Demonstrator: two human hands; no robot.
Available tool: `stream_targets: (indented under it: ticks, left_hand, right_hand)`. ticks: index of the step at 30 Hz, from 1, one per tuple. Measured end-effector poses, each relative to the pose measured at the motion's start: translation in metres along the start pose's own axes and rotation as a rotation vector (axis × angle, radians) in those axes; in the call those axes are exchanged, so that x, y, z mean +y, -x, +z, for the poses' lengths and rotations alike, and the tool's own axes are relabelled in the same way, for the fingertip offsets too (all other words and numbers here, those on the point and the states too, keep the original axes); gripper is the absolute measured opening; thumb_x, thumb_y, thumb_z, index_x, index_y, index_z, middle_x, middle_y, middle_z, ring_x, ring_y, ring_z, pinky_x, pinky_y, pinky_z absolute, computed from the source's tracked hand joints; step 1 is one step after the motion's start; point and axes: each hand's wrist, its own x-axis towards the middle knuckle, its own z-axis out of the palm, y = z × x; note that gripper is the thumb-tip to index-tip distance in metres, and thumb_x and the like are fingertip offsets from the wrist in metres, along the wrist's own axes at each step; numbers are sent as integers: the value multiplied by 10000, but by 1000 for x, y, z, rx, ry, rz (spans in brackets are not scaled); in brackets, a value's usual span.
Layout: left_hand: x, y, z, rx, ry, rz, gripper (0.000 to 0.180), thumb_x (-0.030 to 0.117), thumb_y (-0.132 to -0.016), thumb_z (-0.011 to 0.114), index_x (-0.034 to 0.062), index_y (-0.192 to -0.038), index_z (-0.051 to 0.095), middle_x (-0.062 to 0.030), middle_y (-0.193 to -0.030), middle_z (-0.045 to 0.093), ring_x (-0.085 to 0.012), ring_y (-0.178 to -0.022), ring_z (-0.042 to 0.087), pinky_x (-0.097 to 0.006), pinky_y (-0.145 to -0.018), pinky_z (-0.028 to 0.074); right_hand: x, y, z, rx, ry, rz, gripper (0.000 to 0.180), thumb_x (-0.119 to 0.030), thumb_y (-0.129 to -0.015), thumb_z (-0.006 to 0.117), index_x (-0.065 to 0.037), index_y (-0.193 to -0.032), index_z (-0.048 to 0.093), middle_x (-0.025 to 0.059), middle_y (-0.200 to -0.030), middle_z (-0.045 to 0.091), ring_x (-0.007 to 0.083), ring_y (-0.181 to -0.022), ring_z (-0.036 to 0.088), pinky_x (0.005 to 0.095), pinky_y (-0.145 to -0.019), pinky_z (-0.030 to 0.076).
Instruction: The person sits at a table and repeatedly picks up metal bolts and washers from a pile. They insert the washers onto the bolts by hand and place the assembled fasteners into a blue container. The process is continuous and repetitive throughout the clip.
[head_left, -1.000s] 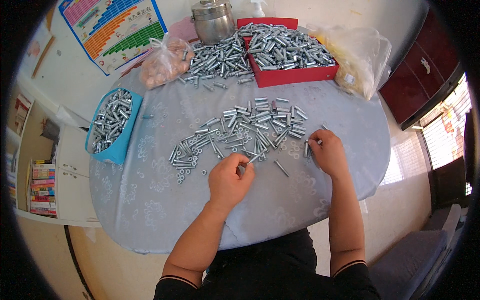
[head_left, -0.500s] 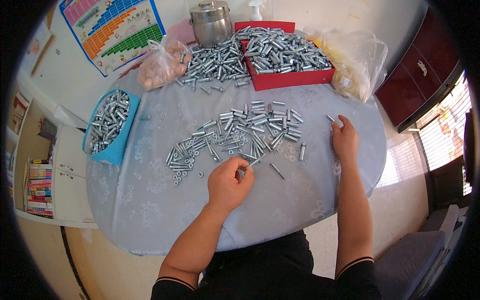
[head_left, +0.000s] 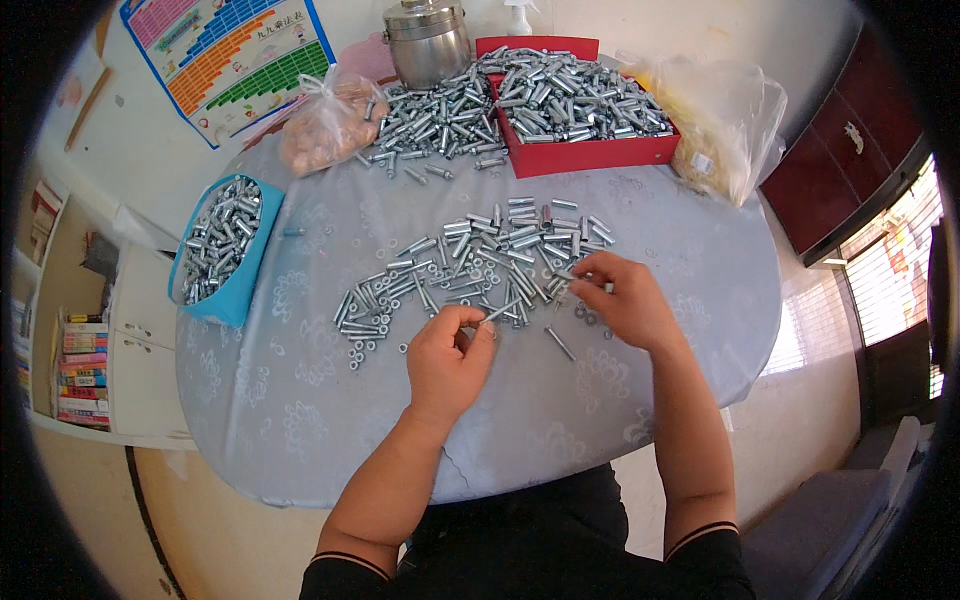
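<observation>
My left hand (head_left: 450, 360) is closed, pinching a slim silvery bolt (head_left: 503, 310) that points up and to the right. At the right edge of the loose parts, my right hand (head_left: 628, 300) is closed on a short metal sleeve (head_left: 566, 275), its tip toward the bolt but apart from it. Between and beyond the hands lies a spread of bolts (head_left: 370, 292), sleeves (head_left: 522, 232) and nuts (head_left: 358, 352). One single bolt (head_left: 560, 343) rests on the grey tablecloth (head_left: 330, 430) between my hands.
A blue bin (head_left: 240, 300) full of metal anchors stands at the left. At the back are a heaped red box (head_left: 600, 153), an anchor pile (head_left: 440, 125), a steel pot (head_left: 428, 50), a tied bag (head_left: 325, 130) and a clear plastic bag (head_left: 725, 130).
My right hand has come left and nearer from the table's right side, bringing the sleeve toward the bolt. The left hand, still pinching the bolt, has shifted only slightly.
</observation>
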Motion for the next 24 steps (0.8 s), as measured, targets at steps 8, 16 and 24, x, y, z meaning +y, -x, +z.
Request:
stream_targets:
  ticks: [8, 16, 24]
  left_hand:
    - [-4, -7, 0, 45, 115, -78, 119, 67, -838, 689, 17, -933, 638, 40, -709, 583, -22, -598, 464, -194, -538, 381]
    - [-5, -8, -1, 57, 252, -144, 107, 36, -849, 677, 13, -944, 632, 38, -766, 592, -18, -640, 462, -182, -578, 387]
    - [-10, -7, 1, 75, 347, -144, 119, 3, -860, 662, 7, -972, 622, 27, -795, 598, -21, -660, 484, -181, -587, 392]
  right_hand:
    - [-2, -35, 34, 118, -197, -137, 201, -101, -884, 651, -15, -1064, 634, 50, -858, 618, 133, -720, 569, 265, -668, 464]
    - [-3, -23, 42, -176, -1101, 110, 260, -96, -974, 505, -54, -1225, 558, 60, -915, 628, 126, -773, 603, 258, -671, 487]
    - [-4, -23, 44, -155, -994, 134, 275, -72, -976, 496, -52, -1240, 570, 46, -950, 639, 120, -807, 617, 261, -717, 519]
